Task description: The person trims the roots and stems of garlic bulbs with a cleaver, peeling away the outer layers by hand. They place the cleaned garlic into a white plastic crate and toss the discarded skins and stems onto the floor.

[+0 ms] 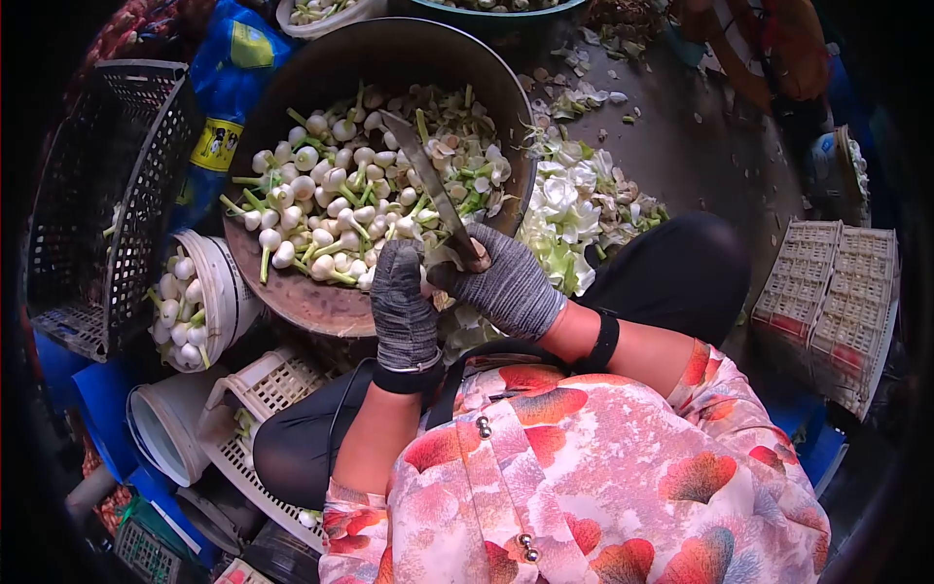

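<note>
My right hand, in a grey knitted glove, grips the handle of a knife. Its long blade points up and left over a wide metal basin. Beside it, at the basin's near rim, my left hand in a matching glove is closed, thumb up. Whatever sits in its fingers is hidden. White bulbs with short green stems, like small onions, fill the basin's left and middle. Cut stems and peelings lie on its right side.
Pale leaf trimmings are heaped on the floor right of the basin. At left stand a white bucket of bulbs, a black crate and an overturned-looking white basket. A stack of white crates is at right.
</note>
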Available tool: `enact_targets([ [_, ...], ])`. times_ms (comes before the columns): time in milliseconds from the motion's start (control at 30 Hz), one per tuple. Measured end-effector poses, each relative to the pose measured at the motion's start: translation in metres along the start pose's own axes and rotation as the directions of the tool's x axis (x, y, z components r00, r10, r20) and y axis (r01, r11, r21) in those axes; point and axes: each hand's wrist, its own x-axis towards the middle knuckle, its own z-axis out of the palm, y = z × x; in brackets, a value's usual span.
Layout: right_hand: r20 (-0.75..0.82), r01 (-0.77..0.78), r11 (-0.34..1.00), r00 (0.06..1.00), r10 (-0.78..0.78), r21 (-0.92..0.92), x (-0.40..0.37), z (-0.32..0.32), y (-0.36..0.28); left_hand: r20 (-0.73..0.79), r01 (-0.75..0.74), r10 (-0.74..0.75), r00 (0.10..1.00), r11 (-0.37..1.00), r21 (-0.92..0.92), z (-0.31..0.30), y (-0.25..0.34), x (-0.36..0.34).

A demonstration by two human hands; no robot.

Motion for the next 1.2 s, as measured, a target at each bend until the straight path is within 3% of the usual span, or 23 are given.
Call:
enact_targets([
  [67,-0.011,-0.019,1.000,1.000,0.018,-0.024,-0.002,-0.002,-0.002,0.104,0.147,-0.137,0.985,0.985,-0.092,-0.004,0.008,0.007],
  [100,-0.018,-0.027,0.999,0.999,0.027,-0.035,-0.002,-0.003,-0.003,0.151,0.398,-0.369,0.917,0.847,-0.353,0.001,0.006,0.004],
  [133,-0.015,-0.044,0.999,0.999,0.044,-0.009,-0.002,-0.003,-0.001,0.167,0.398,-0.406,0.899,0.596,-0.697,0.002,-0.003,0.006],
  [167,-0.014,-0.061,0.998,0.998,0.061,0.018,-0.002,-0.004,0.002,0.199,0.323,-0.431,0.880,0.238,-0.916,0.001,-0.018,0.012],
  [200,-0.012,-0.077,0.996,0.997,0.078,0.043,-0.002,-0.006,0.005,0.240,0.186,-0.441,0.865,-0.163,-0.969,-0.003,-0.033,0.014],
  [267,-0.021,-0.128,0.978,0.991,0.133,0.164,-0.003,-0.012,0.003,0.338,0.068,-0.506,0.794,-0.478,-0.875,-0.019,-0.058,0.014],
  [300,-0.025,-0.152,0.962,0.986,0.162,0.226,-0.003,-0.015,0.001,0.313,0.154,-0.676,0.667,-0.286,-0.946,-0.037,-0.021,0.029],
  [367,0.008,-0.170,0.947,0.985,0.174,0.272,-0.003,-0.018,-0.003,0.252,0.374,-0.612,0.750,0.078,-0.924,-0.027,-0.014,0.026],
  [433,0.024,-0.178,0.932,0.983,0.179,0.315,-0.003,-0.018,-0.003,0.235,0.454,-0.495,0.836,0.387,-0.803,-0.021,0.023,0.031],
  [467,0.025,-0.178,0.925,0.983,0.181,0.336,-0.003,-0.014,-0.001,0.133,0.291,-0.260,0.956,0.813,-0.504,-0.013,0.025,0.025],
  [533,0.058,-0.219,0.894,0.975,0.214,0.391,-0.004,-0.012,0.001,0.296,0.473,-0.369,0.881,0.714,-0.517,-0.008,0.033,0.014],
  [633,0.149,-0.281,0.862,0.959,0.240,0.421,-0.002,-0.016,0.000,0.278,0.463,-0.371,0.886,0.744,-0.482,-0.005,0.034,0.013],
  [733,0.115,-0.300,0.759,0.951,0.288,0.577,-0.007,-0.007,-0.005,0.300,0.566,-0.484,0.822,0.634,-0.527,-0.005,0.035,0.015],
  [867,0.171,-0.289,0.861,0.956,0.238,0.419,-0.007,-0.005,-0.003,0.357,0.751,-0.690,0.630,0.424,-0.506,-0.007,0.033,0.025],
  [900,0.187,-0.310,0.853,0.949,0.253,0.420,-0.006,-0.005,-0.004,0.320,0.630,-0.561,0.763,0.537,-0.561,0.002,0.023,0.016],
  [933,0.201,-0.330,0.844,0.942,0.268,0.422,-0.006,-0.006,-0.005,0.307,0.578,-0.664,0.682,0.232,-0.782,0.006,0.008,0.016],
  [967,0.195,-0.360,0.822,0.932,0.304,0.441,-0.005,-0.008,-0.004,0.338,0.414,-0.741,0.580,-0.089,-0.906,0.007,-0.012,0.020],
  [1000,0.191,-0.390,0.800,0.921,0.340,0.457,-0.004,-0.012,-0.003,0.406,0.160,-0.782,0.473,-0.376,-0.913,0.006,-0.023,0.023],
  [1033,0.187,-0.415,0.779,0.909,0.372,0.470,-0.002,-0.016,-0.003,0.376,0.198,-0.761,0.528,-0.320,-0.926,-0.007,-0.014,0.028],
  [1067,0.184,-0.422,0.743,0.904,0.385,0.519,0.001,-0.016,0.000,0.351,0.303,-0.779,0.520,-0.216,-0.928,-0.016,0.000,0.030],
  [1100,0.184,-0.429,0.702,0.898,0.400,0.569,0.003,-0.014,0.007,0.337,0.475,-0.600,0.725,0.081,-0.876,-0.013,-0.008,0.024],
  [1167,0.200,-0.429,0.667,0.897,0.394,0.609,0.006,-0.012,0.010,0.465,0.631,-0.535,0.706,0.176,-0.756,-0.016,0.023,0.021],
  [1200,0.216,-0.426,0.640,0.898,0.382,0.639,0.007,-0.011,0.013,0.454,0.628,-0.496,0.740,0.268,-0.731,-0.014,0.021,0.016],
])
